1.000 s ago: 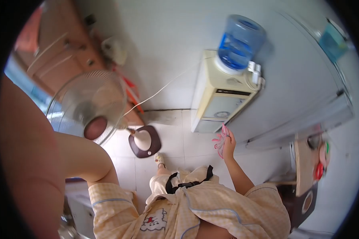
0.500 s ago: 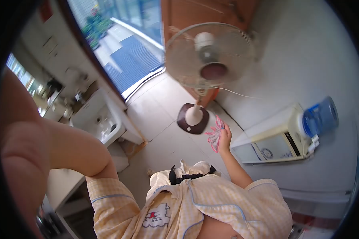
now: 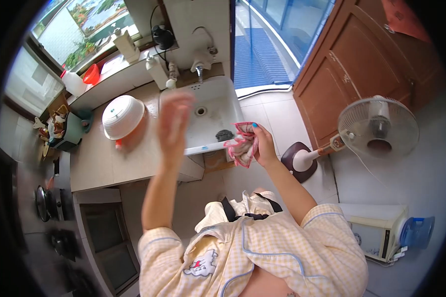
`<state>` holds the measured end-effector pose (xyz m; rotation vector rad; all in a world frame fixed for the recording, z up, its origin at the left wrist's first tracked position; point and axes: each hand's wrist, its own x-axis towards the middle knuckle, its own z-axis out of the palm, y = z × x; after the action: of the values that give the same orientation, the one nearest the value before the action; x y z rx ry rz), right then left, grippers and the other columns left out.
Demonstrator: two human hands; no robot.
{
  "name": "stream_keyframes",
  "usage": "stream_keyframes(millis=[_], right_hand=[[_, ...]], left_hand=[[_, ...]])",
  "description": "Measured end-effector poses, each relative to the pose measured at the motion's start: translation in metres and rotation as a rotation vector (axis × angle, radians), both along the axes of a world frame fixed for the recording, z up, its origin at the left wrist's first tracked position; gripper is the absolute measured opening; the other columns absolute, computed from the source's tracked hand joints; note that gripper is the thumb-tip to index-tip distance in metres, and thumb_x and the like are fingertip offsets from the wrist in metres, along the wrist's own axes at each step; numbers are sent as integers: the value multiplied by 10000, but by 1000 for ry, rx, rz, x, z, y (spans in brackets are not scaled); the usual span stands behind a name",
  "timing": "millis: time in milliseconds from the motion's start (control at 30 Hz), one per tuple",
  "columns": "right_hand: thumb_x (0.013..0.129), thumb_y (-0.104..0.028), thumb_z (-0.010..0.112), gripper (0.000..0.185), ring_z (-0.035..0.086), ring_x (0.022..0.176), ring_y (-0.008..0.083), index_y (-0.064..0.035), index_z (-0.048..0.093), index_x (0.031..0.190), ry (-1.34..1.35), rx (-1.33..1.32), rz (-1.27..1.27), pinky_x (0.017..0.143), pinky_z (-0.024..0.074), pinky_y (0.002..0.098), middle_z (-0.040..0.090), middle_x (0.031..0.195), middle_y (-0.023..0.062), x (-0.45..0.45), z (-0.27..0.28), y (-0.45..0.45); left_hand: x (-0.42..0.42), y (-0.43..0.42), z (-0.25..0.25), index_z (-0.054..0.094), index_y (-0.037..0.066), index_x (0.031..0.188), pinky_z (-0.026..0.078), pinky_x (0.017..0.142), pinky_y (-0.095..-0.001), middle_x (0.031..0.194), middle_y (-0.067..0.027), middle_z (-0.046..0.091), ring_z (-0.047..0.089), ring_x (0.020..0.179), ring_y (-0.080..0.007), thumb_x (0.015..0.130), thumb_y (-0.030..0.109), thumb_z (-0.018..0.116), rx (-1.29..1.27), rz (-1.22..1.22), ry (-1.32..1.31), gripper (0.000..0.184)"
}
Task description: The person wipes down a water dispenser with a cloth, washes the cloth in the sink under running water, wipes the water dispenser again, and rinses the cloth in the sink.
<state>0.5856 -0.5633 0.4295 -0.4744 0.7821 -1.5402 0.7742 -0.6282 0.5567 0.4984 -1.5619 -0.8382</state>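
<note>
My right hand [image 3: 265, 147] is closed on a crumpled cloth with pink edging [image 3: 244, 146], held in front of the sink's right front corner. My left hand [image 3: 175, 121] is raised over the counter beside the sink, smeared by motion, so how its fingers lie is unclear. The white sink [image 3: 227, 101] has a tap [image 3: 199, 73] at its back. A dark scouring pad [image 3: 225, 135] rests near the sink's front edge.
An upturned white basin [image 3: 123, 118] sits on the counter [image 3: 96, 171]. Bottles and a red bowl [image 3: 91, 74] line the windowsill. To the right are a standing fan [image 3: 379, 126], a brown door [image 3: 354, 54] and a water dispenser [image 3: 374, 225].
The view has swung left, bringing the sink and counter to the middle. My left hand has moved from close to the camera to beside the sink. The cloth stays in my right hand.
</note>
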Motion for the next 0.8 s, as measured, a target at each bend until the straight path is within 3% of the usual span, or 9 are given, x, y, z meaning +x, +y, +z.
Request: stream_keyframes(millis=[33,133,200,267,400,500,600,667,800], right_hand=[[850,-217,435,270,592,701,190,10,496,982,-5,-2,12,589,495,282,583,878,145,5,3,-11],[856,-252,399,370,601,739,202,20,472,1096,-48,-67,214,605,505,307,579,931,153,19,3,-49],[858,-268,363,425,599,729,181,7,432,1174,74,-102,300,633,501,291,583,953,140,26,-1,-71],[855,-266,346,433,587,749,146,-12,427,1197,198,-83,467,650,477,239,595,938,112,13,-15,-93],[863,-242,355,401,569,834,147,29,462,1139,242,-39,588,764,444,284,579,981,123,-7,-46,-148],[861,-299,432,294,546,677,106,-45,570,915,371,123,627,653,453,250,590,789,46,-26,-71,-190],[873,-296,417,297,571,768,128,-54,561,966,616,193,754,704,455,280,595,850,49,-32,-94,-234],[845,-270,483,250,573,775,152,-64,562,963,695,215,610,708,453,270,599,852,50,-24,-103,-263],[736,-217,602,384,540,894,242,-49,497,1064,1156,-129,52,777,431,317,561,975,119,-9,-112,-331]], left_hand=[[1,-6,-45,463,33,1027,379,778,-238,964,-59,531,486,887,-129,810,252,544,413,-71,29,318],[-6,-15,-150,398,19,1144,291,945,-352,1098,-113,490,440,1051,-207,737,337,606,535,-117,-189,557],[-16,-18,-164,431,7,1119,325,905,-329,1100,-120,484,460,1016,-197,692,337,655,554,-193,-289,585],[-19,-28,-178,479,1,1073,378,824,-284,1054,-101,507,501,922,-156,695,249,666,984,-271,-253,489],[-15,-81,-193,518,-3,1017,401,763,-246,994,-68,535,516,839,-111,723,164,643,727,-227,-216,361],[-14,-116,-190,501,6,1081,408,764,-247,936,-45,567,520,865,-101,783,132,570,912,-257,-130,331],[-19,-144,-208,478,22,1105,422,767,-269,994,-48,554,534,866,-126,810,150,526,1163,-307,175,326],[-20,-160,-224,416,22,1143,441,764,-298,1019,-72,543,541,895,-158,839,141,454,1159,-275,251,329],[-14,-192,-265,356,14,1170,438,823,-371,1121,-122,495,520,986,-239,865,146,340,1268,-30,435,333]])
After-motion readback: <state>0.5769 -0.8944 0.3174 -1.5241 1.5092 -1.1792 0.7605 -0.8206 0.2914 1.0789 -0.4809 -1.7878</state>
